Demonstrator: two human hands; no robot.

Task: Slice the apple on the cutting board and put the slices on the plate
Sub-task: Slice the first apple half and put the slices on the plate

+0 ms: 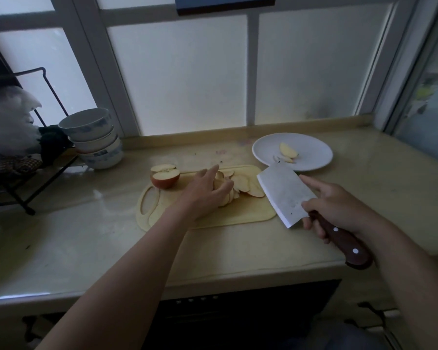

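Observation:
A pale cutting board (238,213) lies on the counter with a row of thin apple slices (245,184) on it. My left hand (208,190) reaches over the left end of that row, fingers spread and loosely curved on the slices. An uncut apple chunk (164,176) with red skin stands at the board's far left corner. My right hand (339,208) grips the dark wooden handle of a cleaver (285,194), its broad blade tilted flat-side up beside the slices. A white plate (314,150) behind the cleaver holds a few apple slices (287,151).
A stack of bowls (96,140) stands at the back left beside a black wire rack (23,173) with cloths. Frosted window panes rise behind the counter. The counter's front edge runs just below my forearms.

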